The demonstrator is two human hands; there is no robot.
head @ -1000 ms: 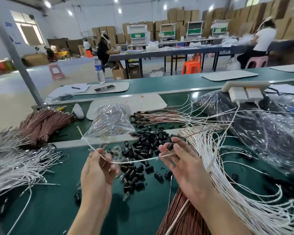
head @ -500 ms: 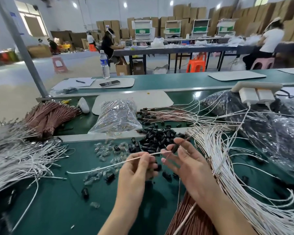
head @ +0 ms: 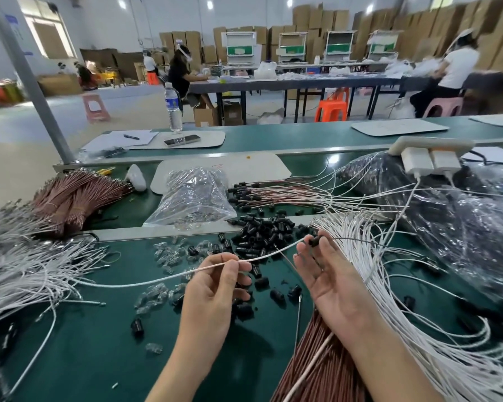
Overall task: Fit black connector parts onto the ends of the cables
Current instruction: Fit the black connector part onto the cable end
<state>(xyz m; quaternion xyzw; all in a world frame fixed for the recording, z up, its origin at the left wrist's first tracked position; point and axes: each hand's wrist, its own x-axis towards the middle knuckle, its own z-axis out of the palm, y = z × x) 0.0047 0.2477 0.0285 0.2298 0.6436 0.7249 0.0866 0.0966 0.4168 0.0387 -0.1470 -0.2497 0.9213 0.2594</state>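
the left hand (head: 215, 288) pinches a white cable (head: 157, 280) between thumb and forefinger, and its other fingers curl in under the palm. the right hand (head: 328, 280) has its palm turned up. its thumb and forefinger pinch a black connector (head: 314, 241) at the fingertips, and the other fingers lie close together behind it. the cable's near end comes right up to the connector at 9 o'clock of it; whether it is already seated inside, i cannot tell.

a second ago the left hand was well out at 9 o'clock of the right hand, and the cable's tail arced up toward 11 o'clock in front of the clear bag (head: 195, 198). now the left hand is much nearer the right hand. the tail runs out flat toward 9 o'clock, low over the green table (head: 84, 343), toward the white cables (head: 18, 265) fanned out there. half a second ago the two hands were a little closer together than now. the connector has stayed in the right fingertips through all three frames.

the heap of black connectors (head: 262, 230) lies just at 12 o'clock of the hands, with strays scattered under and between them. small clear parts (head: 169, 253) are strewn at 10 o'clock of the left hand. a sheaf of white cables (head: 360, 256) sweeps past the right hand from 1 o'clock to 5 o'clock. a brown bundle (head: 311, 358) lies under the right forearm at 6 o'clock. cables already fitted with black ends (head: 273, 195) lie at 12 o'clock beyond the heap.
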